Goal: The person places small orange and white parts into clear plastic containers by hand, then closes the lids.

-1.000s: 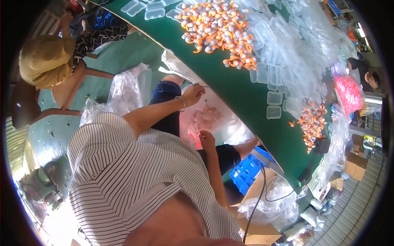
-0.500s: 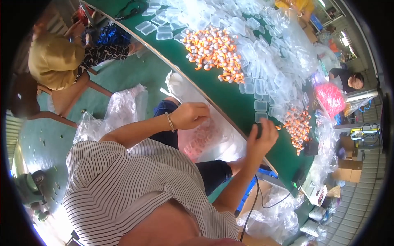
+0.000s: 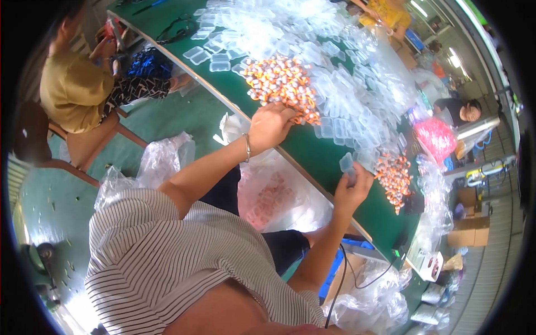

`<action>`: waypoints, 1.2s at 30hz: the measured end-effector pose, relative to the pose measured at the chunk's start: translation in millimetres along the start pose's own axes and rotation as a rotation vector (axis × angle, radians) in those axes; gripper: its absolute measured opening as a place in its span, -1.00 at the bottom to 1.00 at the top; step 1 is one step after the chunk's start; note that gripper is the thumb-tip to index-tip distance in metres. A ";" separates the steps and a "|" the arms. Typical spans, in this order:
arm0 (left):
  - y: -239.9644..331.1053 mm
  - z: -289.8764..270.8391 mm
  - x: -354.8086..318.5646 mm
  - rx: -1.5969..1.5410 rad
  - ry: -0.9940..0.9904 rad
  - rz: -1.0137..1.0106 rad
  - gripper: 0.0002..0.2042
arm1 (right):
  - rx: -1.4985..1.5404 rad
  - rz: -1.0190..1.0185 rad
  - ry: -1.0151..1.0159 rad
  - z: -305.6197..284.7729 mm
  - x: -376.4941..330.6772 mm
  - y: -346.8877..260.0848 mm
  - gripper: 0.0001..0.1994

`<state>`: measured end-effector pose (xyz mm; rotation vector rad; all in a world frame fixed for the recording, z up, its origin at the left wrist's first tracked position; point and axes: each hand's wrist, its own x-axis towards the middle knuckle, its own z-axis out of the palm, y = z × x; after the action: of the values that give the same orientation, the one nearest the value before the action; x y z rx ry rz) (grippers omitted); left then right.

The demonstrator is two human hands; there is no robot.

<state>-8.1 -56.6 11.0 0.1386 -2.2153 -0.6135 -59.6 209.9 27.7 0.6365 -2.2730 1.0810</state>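
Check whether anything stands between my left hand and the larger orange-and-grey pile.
Nothing visible does: your left hand is at the near edge of the orange-and-grey pile. Clear plastic boxes lie beyond it and to its right.

Green-topped table (image 3: pixel 375 226), clock positions read about the centre of the head view: clear plastic boxes (image 3: pixel 357 92), heaped, 1 o'clock; larger orange-and-grey pile (image 3: pixel 281 81) of small pieces, 12 o'clock; smaller orange-and-grey pile (image 3: pixel 393 177), 3 o'clock; black tangle (image 3: pixel 167 40), 11 o'clock.

Two hands (image 3: pixel 272 125), two orange-grey piles (image 3: pixel 276 80), one surface (image 3: pixel 308 154)
Three other people (image 3: pixel 77 92), one pink bundle (image 3: pixel 434 140), one bracelet (image 3: pixel 247 148); clear boxes (image 3: pixel 219 62) too heaped to count.
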 end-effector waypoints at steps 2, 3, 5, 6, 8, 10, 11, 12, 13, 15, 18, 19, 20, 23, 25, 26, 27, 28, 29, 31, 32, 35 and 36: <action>4.8 -2.8 2.3 0.001 -0.027 0.003 -0.87 | -0.093 -0.353 0.025 1.4 -0.1 -13.5 -0.63; 5.6 -3.7 3.8 0.020 -0.038 -0.007 -0.87 | -0.116 -0.363 -0.067 4.4 -2.2 -17.3 -0.64; 3.7 1.6 4.0 0.008 -0.021 -0.011 -0.89 | -0.123 -0.393 -0.229 9.0 -4.9 -25.6 -0.67; 1.3 3.3 2.8 -0.024 -0.004 -0.026 -0.89 | -0.102 -0.382 -0.248 10.7 -6.0 -34.2 -0.70; 3.7 -3.1 2.5 -0.083 -0.047 -0.125 -0.88 | -0.101 -0.379 -0.215 5.4 -0.8 -33.9 -0.75; 5.7 -6.0 2.8 -0.152 -0.020 -0.106 -0.88 | -0.187 -0.301 -0.037 -9.3 9.0 6.7 -0.76; 7.1 -9.4 1.8 -0.190 -0.047 -0.143 -0.88 | -0.257 -0.227 0.132 -16.1 11.7 28.3 -0.76; 6.5 -10.1 -1.2 -0.187 -0.049 -0.147 -0.88 | -0.372 -0.051 0.107 -22.1 13.3 44.2 -0.78; 5.7 -8.3 -1.3 -0.315 -0.070 -0.195 -0.88 | -0.489 0.122 0.087 -26.1 16.9 54.6 -0.81; 6.8 -3.8 -3.5 -0.441 -0.087 -0.247 -0.88 | -0.543 0.072 0.082 -23.8 16.3 68.1 -0.81; 28.6 -2.8 -12.2 -0.661 -0.209 -0.164 -0.91 | -0.522 0.026 0.039 -24.3 21.6 82.9 -0.83; 39.6 -3.6 -11.8 -0.699 -0.278 -0.148 -0.91 | -0.451 0.031 0.010 -23.7 23.6 82.4 -0.83; 46.4 3.2 -16.2 -0.688 -0.258 -0.057 -0.91 | -0.454 0.031 0.006 -23.4 18.4 80.4 -0.83; 65.7 10.6 -16.7 -0.611 -0.237 0.083 -0.92 | 0.107 0.180 0.010 -14.5 3.6 40.6 -0.83; 75.9 13.7 -17.6 -0.559 -0.251 0.138 -0.92 | 0.392 0.125 -0.121 -11.4 -4.7 4.6 -0.84; 79.0 16.8 -18.2 -0.508 -0.289 0.149 -0.93 | 0.317 0.078 -0.193 -11.4 -6.5 -4.2 -0.84; 82.1 19.9 -17.2 -0.460 -0.326 0.166 -0.93 | 0.239 0.030 -0.260 -11.8 -6.5 -10.0 -0.84; 81.8 30.1 -21.7 -0.412 -0.285 0.199 -0.92 | 0.119 0.004 -0.314 -11.3 -6.1 -12.8 -0.86; 82.2 34.2 -25.5 -0.414 -0.282 0.198 -0.92 | 0.116 0.003 -0.315 -9.1 -7.7 -14.1 -0.86; 85.4 37.0 -28.8 -0.322 -0.317 0.165 -0.86 | 0.002 -0.062 -0.277 -4.1 -9.8 -13.4 -0.90; 86.3 38.9 -28.3 -0.321 -0.313 0.163 -0.86 | -0.037 -0.070 -0.279 -5.1 -9.1 -13.6 -0.86; 88.0 35.0 -27.9 -0.325 -0.299 0.126 -0.77 | -0.029 0.074 -0.331 -6.3 -7.4 -22.7 -0.80; 88.9 33.1 -27.8 -0.314 -0.304 0.137 -0.72 | -0.030 0.071 -0.332 -6.6 -6.1 -20.4 -0.80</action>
<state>-5.2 42.2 15.6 -0.2839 -2.3558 -0.9460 -40.8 204.8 38.5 0.7766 -2.6066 1.0351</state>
